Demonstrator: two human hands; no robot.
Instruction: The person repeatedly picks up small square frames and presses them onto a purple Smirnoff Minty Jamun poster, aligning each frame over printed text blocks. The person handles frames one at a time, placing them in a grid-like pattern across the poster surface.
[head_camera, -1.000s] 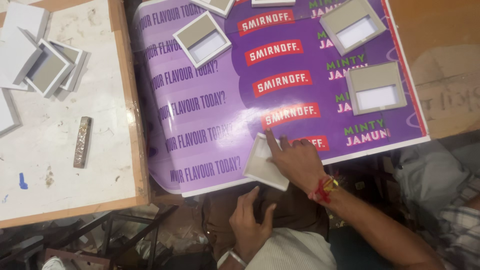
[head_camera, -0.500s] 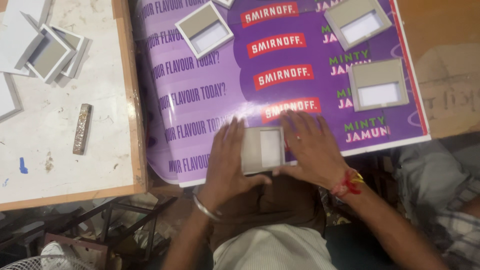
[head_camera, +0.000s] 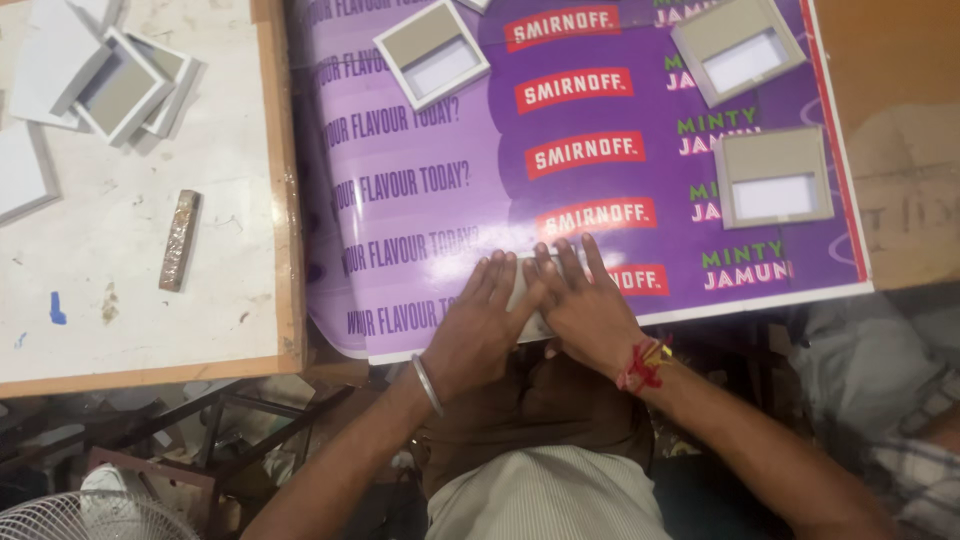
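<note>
Both hands now pressing flat: left hand (head_camera: 480, 320), right hand (head_camera: 580, 305) covering small card frame (head_camera: 522, 300), probably flattening it onto purple poster (head_camera: 600, 180); no grip closing.

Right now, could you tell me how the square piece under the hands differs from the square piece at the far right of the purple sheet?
The piece under the hands is almost wholly covered by the left hand and right hand; only a pale sliver shows. The far-right piece lies untouched, showing a grey-brown face and white panel. The covered one sits at the near edge of the purple sheet, the other farther up. Both lie flat.
</note>
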